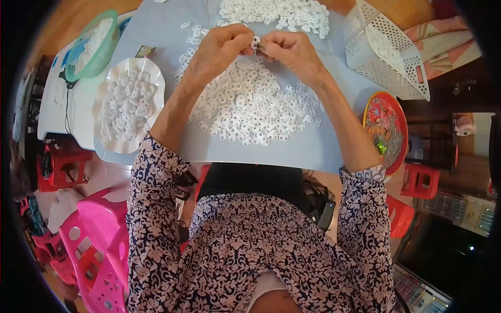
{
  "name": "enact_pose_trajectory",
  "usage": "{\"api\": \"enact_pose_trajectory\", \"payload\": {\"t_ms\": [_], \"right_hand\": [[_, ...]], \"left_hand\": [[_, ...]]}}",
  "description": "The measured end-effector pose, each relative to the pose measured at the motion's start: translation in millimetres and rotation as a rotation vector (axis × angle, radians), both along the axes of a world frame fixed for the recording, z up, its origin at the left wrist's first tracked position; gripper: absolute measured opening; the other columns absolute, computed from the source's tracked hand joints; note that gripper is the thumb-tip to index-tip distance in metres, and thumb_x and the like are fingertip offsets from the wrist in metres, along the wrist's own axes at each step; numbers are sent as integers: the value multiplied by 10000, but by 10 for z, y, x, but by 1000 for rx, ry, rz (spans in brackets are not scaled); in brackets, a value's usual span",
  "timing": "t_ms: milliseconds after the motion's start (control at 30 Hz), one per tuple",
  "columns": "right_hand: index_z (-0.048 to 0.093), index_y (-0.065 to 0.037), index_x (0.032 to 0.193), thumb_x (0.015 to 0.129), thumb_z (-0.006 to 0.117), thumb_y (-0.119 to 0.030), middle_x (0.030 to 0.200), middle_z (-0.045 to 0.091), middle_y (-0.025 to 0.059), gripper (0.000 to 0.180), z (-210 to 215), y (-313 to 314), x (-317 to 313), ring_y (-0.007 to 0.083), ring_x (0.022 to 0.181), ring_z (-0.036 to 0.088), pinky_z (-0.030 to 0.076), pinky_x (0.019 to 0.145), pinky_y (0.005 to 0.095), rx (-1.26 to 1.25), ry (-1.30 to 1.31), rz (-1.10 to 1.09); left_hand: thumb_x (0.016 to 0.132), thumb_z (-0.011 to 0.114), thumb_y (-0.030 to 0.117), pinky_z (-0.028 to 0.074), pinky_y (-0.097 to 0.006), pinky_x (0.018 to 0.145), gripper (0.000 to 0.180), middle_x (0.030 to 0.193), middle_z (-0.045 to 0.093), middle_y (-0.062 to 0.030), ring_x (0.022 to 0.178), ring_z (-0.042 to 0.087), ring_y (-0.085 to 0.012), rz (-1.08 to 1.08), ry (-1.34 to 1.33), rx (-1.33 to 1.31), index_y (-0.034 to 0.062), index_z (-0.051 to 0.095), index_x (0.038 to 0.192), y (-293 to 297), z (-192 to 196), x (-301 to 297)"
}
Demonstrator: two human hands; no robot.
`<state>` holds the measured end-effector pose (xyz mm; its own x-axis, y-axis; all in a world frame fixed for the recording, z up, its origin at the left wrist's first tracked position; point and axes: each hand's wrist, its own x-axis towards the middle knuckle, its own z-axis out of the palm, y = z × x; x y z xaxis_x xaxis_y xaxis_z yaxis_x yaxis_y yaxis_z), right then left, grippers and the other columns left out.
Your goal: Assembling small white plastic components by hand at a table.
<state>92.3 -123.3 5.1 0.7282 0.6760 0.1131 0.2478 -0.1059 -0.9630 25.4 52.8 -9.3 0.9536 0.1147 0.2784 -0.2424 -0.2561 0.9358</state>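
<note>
Over the far half of the grey table (156,31), my two hands meet fingertip to fingertip. A small white plastic piece with two holes (255,41) is pinched between them. My left hand (222,48) grips it from the left, fingers curled. From the other side my right hand (292,51) closes on it with thumb and forefinger; a small dark bit shows at those fingertips, too tiny to name. Below them spreads a heap of similar white pieces (245,104). Another pile of white pieces (282,13) lies beyond the hands.
At left stand a scalloped white bowl (99,112) of white pieces and a green basket (107,49). A white perforated basket (360,52) is at far right, near a red bowl (402,125) of small grey parts. Pink chairs (96,219) and red stools (421,180) surround the table.
</note>
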Motion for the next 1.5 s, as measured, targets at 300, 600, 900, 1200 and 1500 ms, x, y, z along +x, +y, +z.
{"api": "enact_pose_trajectory", "payload": {"t_ms": [300,600,900,1200,1500], "right_hand": [[633,6,785,793,607,-110,631,594,4,119,107,-321,74,85,554,502,418,543,239,-442,-356,75],[651,4,835,754,619,-73,678,627,120,117,52,-185,94,202,582,577,466,586,309,-460,-574,55],[671,-9,865,754,625,-67,762,652,133,134,-44,-111,238,285,661,611,485,638,350,-486,-794,98],[684,-12,814,833,622,-130,619,594,32,134,7,-129,91,96,559,506,419,530,261,-212,-238,-34],[677,-1,820,860,623,-160,631,584,-10,173,49,-128,51,49,570,494,395,516,214,-104,-105,-45]], "left_hand": [[876,518,214,392,-250,517,228,682,599,-26,596,481,-64,39,45,65,16,617,823,-26,101,-38],[906,506,226,351,-238,544,226,690,560,-5,606,426,-68,5,95,173,23,601,875,-57,60,-65],[916,504,208,359,-243,531,207,674,550,-9,596,427,-68,17,58,240,27,590,867,-86,36,-61],[897,507,192,393,-261,532,192,662,566,-35,598,494,-98,10,42,224,20,580,850,-131,-24,-60],[894,481,194,363,-258,503,215,654,593,-30,560,452,-78,-75,46,77,22,583,815,-162,-24,-55]]}}
